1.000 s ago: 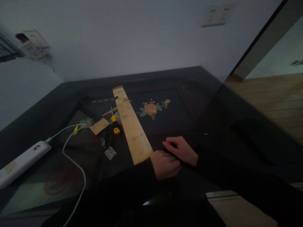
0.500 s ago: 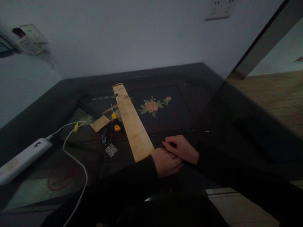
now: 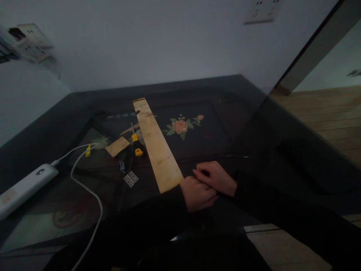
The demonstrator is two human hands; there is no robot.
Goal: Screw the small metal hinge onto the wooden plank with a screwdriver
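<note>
My left hand [image 3: 196,194] rests on the dark glass tabletop [image 3: 254,124], fingers curled, right at the near end of a long pale wooden plank [image 3: 155,145]. My right hand [image 3: 216,177] lies beside it, touching it, fingers bent with nothing visible in them. Both sleeves are black. Left of the plank lie a yellow-and-black screwdriver [image 3: 136,145], a small wooden piece [image 3: 117,146], a metal hinge [image 3: 131,179] and a few screws [image 3: 122,165].
A white power strip [image 3: 24,187] with its white cable [image 3: 93,195] lies at the left. A flower motif [image 3: 180,126] shows under the glass. White walls with sockets [image 3: 263,10] close the back; wooden floor [image 3: 327,113] lies to the right.
The view has shifted slightly; my hands have stayed together at the plank's near end, with barely any movement.
</note>
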